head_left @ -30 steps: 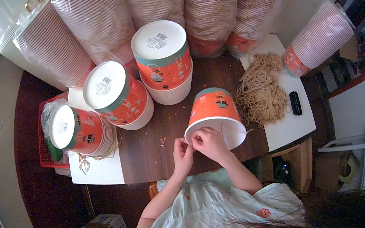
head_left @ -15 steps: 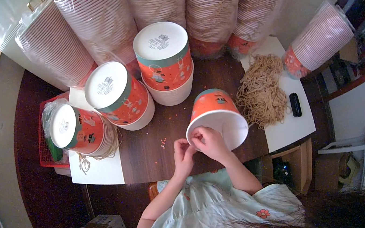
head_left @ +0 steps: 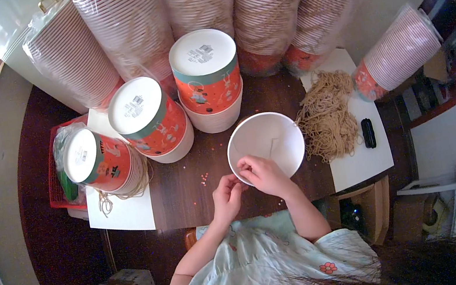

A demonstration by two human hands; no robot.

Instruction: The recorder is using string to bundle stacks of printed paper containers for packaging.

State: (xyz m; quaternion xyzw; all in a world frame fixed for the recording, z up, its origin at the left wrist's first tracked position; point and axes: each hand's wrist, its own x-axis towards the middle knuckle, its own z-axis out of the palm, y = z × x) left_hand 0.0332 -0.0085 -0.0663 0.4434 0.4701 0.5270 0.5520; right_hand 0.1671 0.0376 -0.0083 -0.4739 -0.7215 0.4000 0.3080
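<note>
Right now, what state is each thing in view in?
Bucket: open, mouth facing the camera.
Left hand: fingers bent at the bucket, grip unclear.
Right hand: fingers curled at the bucket, grip unclear.
Three short stacks: upside down.
Tall stacks: plastic-wrapped.
String pile: loose, tangled.
Red basket: holding a plastic bag.

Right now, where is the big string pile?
In the head view, the big string pile lies toward the right of the table, between the open bucket and the small black object.

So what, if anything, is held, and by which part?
The bucket, by its near-left rim: right hand over the edge, left hand outside, its grip unclear.
</note>
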